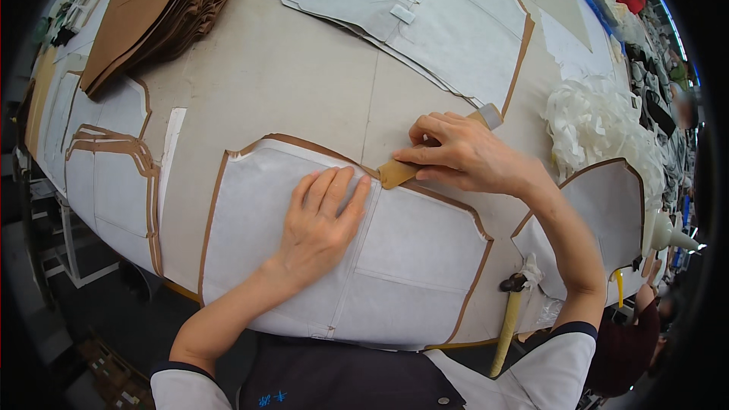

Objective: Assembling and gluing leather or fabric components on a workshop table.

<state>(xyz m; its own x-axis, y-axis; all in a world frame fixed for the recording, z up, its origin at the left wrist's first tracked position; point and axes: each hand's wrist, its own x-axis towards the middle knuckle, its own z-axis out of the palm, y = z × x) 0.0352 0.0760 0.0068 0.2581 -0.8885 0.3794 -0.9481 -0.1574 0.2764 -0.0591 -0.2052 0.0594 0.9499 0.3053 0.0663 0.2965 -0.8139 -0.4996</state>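
A white-lined panel with brown edges (414, 262) lies on the table in front of me. My left hand (323, 216) rests flat on it, fingers stretched, with the fingertips close to its far edge. My right hand (467, 153) grips a flat tan tool (395, 174). The tool's blunt tip sits on the brown edge near the middle seam, just right of my left fingertips. A grey end (490, 115) sticks out behind my right hand, seemingly part of the same tool. My fingers hide its middle.
More white-lined panels (463, 23) lie farther back, with others (121, 190) at the left. A brown stack of material (152, 15) stands far left. White strips (600, 125) heap up at the right, near a hammer (510, 311) and a curved panel (607, 205). Another person (626, 349) is at lower right.
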